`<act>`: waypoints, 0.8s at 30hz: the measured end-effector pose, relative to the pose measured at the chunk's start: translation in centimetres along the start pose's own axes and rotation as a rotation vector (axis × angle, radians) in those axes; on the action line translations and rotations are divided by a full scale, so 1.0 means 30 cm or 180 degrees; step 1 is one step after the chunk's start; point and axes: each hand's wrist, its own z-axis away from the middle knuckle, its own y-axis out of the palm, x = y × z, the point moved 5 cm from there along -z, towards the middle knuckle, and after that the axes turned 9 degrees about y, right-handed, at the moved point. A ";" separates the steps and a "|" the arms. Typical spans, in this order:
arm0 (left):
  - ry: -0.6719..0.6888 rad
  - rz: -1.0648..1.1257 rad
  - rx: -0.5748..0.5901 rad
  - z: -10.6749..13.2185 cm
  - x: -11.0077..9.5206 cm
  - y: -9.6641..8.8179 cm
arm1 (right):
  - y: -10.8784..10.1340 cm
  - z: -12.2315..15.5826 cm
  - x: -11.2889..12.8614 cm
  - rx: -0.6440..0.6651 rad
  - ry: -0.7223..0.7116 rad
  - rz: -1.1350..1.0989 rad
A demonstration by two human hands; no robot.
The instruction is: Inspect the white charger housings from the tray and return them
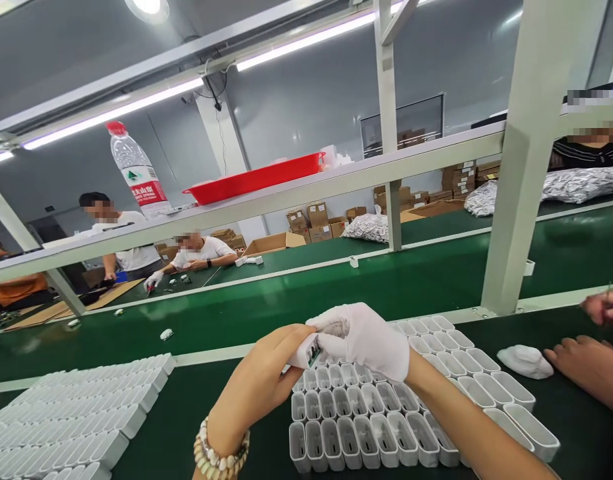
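My left hand (261,373), bare with a beaded bracelet at the wrist, is closed around a small white plastic housing (300,356). Part of a green circuit board (314,352) shows at the housing's end that faces right. My right hand (374,340), in a white glove, has its bent fingers and thumb closed at that same end; whether they pinch the board or the shell is hidden. Below both hands stand rows of open white housings (331,443), upright and side by side. A second block of white housings (116,433) covers the bench at left.
A green conveyor belt (286,290) runs behind the bench. Above it, a shelf carries a red tray (256,179) and a water bottle (139,173). A pale post (516,200) rises at right, near a co-worker's hands (581,363) and a white bundle (525,361). Other people work across the belt.
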 end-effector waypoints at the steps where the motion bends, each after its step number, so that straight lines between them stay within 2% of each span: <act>1: -0.0001 0.0010 0.0033 -0.001 -0.001 0.006 | 0.001 -0.002 -0.005 -0.0088 0.0050 0.0090; 4: -0.0021 0.0097 0.0098 -0.004 0.002 0.020 | -0.006 -0.002 -0.009 -0.0449 0.0191 0.0415; 6: -0.0022 0.0262 0.0068 -0.006 0.009 0.020 | -0.013 0.005 -0.003 -0.0492 0.0266 0.0398; 10: -0.0181 0.0763 -0.0034 -0.005 0.036 0.003 | -0.030 0.033 0.021 -0.0068 0.0549 0.0073; 13: -0.0373 0.0990 -0.0010 -0.004 0.055 -0.006 | -0.040 0.050 0.044 0.0176 0.0473 0.0076; 16: -0.0446 0.1154 0.0150 -0.008 0.063 0.000 | -0.029 0.047 0.041 0.0225 0.0378 0.0167; 19: -0.0461 0.1227 0.0377 -0.016 0.065 0.013 | -0.008 0.034 0.023 0.0066 0.0379 0.0486; 24: -0.0582 0.1238 0.0745 -0.020 0.076 0.035 | 0.018 0.029 0.004 -0.0393 0.0795 0.0957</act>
